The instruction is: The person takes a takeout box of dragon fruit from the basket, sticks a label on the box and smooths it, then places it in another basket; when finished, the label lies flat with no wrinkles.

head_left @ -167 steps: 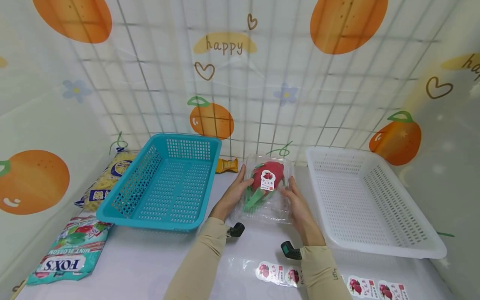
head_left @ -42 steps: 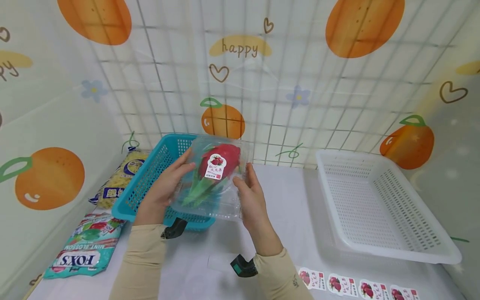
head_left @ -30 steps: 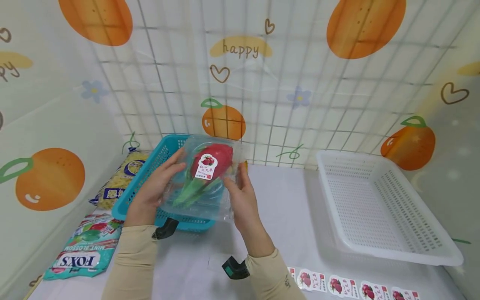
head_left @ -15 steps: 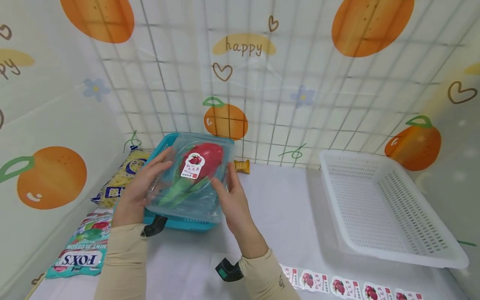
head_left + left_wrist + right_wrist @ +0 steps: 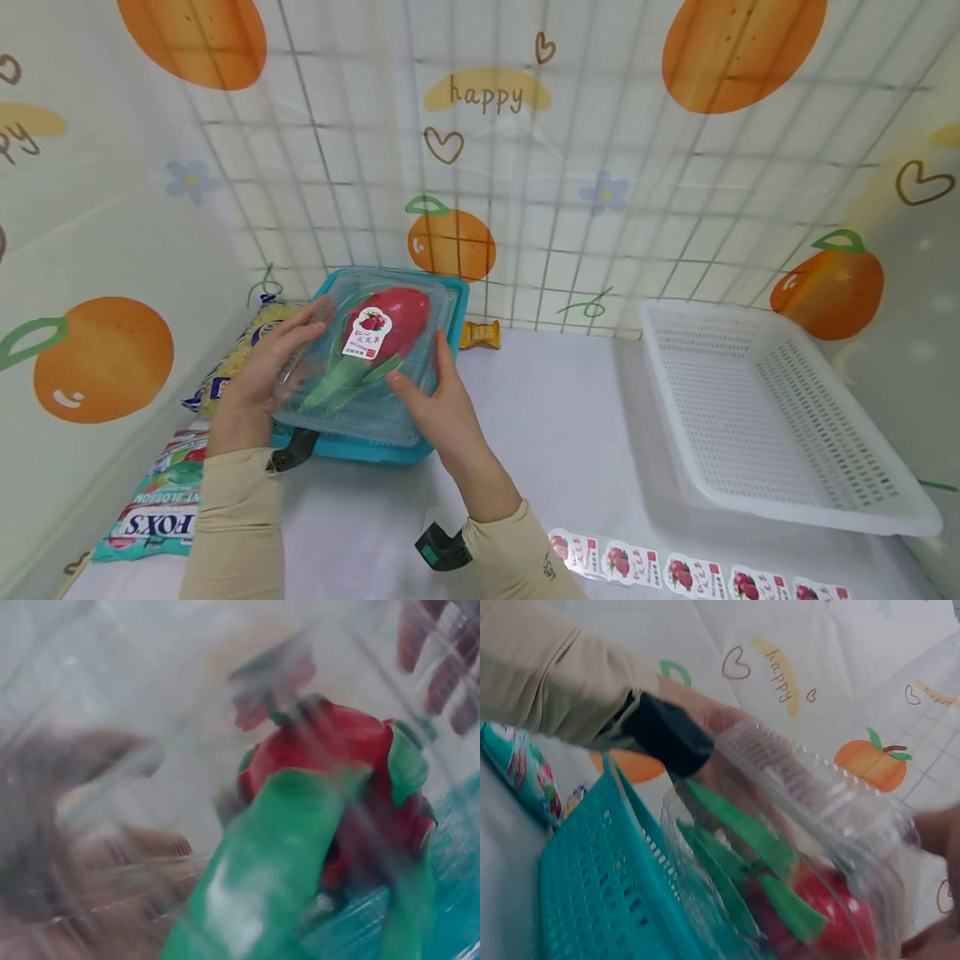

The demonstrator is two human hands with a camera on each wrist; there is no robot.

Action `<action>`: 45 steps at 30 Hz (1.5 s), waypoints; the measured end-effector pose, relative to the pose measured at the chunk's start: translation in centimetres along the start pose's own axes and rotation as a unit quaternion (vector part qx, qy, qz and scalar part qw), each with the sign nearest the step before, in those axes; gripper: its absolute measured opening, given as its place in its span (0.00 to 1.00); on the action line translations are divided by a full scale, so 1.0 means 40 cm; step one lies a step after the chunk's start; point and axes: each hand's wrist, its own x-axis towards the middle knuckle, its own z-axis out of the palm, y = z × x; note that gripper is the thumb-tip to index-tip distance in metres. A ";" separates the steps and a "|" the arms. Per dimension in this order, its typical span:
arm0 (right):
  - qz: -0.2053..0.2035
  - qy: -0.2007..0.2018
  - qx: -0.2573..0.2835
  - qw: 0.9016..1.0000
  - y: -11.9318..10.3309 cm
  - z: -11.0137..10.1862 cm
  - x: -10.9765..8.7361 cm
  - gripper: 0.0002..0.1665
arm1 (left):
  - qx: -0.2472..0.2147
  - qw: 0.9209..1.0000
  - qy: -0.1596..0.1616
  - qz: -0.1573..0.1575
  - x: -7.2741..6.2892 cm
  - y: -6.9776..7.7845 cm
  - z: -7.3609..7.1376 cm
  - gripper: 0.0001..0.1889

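A clear plastic clamshell box (image 5: 397,412) holds a red dragon fruit (image 5: 408,312) with long green leaves. On its lid is a white sticker (image 5: 367,332) with a dragon fruit picture. My left hand (image 5: 251,375) grips the box's left side, and my right hand (image 5: 444,421) grips its right side, thumb on top. The box is over the teal basket (image 5: 390,454) and hides most of its inside. In the right wrist view, the tilted box overlaps the rim of the basket (image 5: 592,877). The left wrist view looks blurrily through the plastic at the fruit (image 5: 337,750).
A white basket (image 5: 795,508) stands at the right. A strip of dragon fruit stickers (image 5: 630,562) lies along the front. A small yellow packet (image 5: 482,335) is behind the teal basket's right side. At the left lie a noodle-like yellow bag (image 5: 240,354) and a FOX'S candy bag (image 5: 157,523).
Both hands have lifted the box from the table's middle and carried it left over the teal basket. In the last second it has moved further left, uncovering the yellow packet.
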 end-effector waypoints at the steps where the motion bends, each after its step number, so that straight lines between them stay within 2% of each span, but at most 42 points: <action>1: 0.000 -0.008 -0.014 1.000 0.000 0.001 0.000 0.59 | -0.002 1.000 0.000 0.001 -0.001 0.000 -0.004 0.34; 5: -0.007 -0.041 -0.051 0.998 -0.001 0.000 0.001 0.69 | -0.006 1.000 -0.006 0.005 -0.001 0.002 -0.016 0.34; 14: -0.048 -0.087 -0.079 0.992 0.008 0.003 0.004 0.79 | 0.002 1.000 0.006 -0.001 -0.002 -0.007 -0.035 0.34; 22: -0.075 -0.065 -0.118 0.988 0.016 0.024 0.004 0.82 | -0.006 1.000 0.023 -0.007 0.002 -0.020 -0.035 0.35; 29: -0.081 -0.037 -0.114 0.989 0.023 0.039 0.009 0.80 | 0.009 0.999 0.034 -0.023 0.003 -0.026 -0.037 0.36; 37: -0.058 -0.019 -0.125 0.990 0.028 0.056 0.010 0.78 | 0.048 0.998 -0.004 -0.037 -0.002 -0.027 -0.052 0.39; 45: -0.051 -0.014 -0.106 0.993 0.036 0.065 0.016 0.77 | 0.052 0.997 -0.008 -0.056 -0.007 -0.026 -0.057 0.40</action>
